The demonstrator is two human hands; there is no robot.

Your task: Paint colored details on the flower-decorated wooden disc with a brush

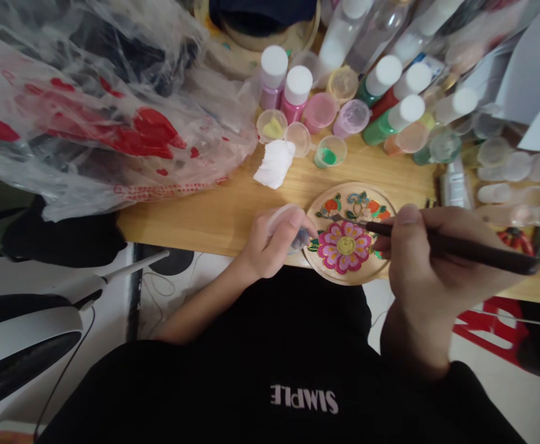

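My left hand [272, 243] is closed around a small clear plastic cup [299, 240] with something dark in it, at the left rim of a round wooden plaque [376, 271]. On the plaque is a painted pink flower [332, 250] with a yellow centre, and smaller orange and blue flowers with green leaves lie above it. Between the fingers of my right hand [436, 259] is a dark-handled tool [471, 250] with a thin metal tip. Its tip is over the upper left of the plaque, above the pink flower; whether it touches the surface I cannot tell.
Paint bottles with white caps [298, 85] and small plastic cups of colour [330, 153] crowd the back of the wooden table [191, 219]. A crumpled white tissue [274, 163] lies before them. A large clear plastic bag with red hearts [113, 129] covers the left side.
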